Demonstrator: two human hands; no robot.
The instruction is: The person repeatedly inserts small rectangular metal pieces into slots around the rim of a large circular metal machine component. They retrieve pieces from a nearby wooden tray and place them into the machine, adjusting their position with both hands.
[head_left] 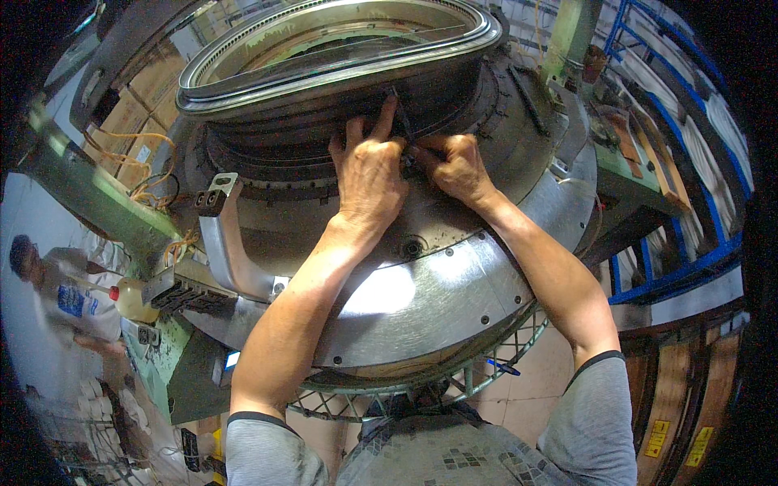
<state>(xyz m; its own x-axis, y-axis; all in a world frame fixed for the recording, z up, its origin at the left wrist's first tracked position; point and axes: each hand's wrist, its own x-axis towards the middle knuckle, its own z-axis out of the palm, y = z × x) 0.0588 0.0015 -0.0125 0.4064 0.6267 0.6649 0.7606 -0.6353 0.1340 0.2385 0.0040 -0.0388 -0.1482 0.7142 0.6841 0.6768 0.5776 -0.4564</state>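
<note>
- Left hand (369, 174) lies flat-knuckled on the round metal machine drum (438, 283), forefinger stretched up to the dark rubber band (324, 121) under the ribbed steel ring (340, 49).
- Right hand (455, 166), just beside it, fingers curled; whether they pinch anything cannot be told.

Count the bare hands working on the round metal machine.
2: the left hand and right hand press side by side under the ring's rim. A bystander's hands, lower left, are too blurred to tell.
</note>
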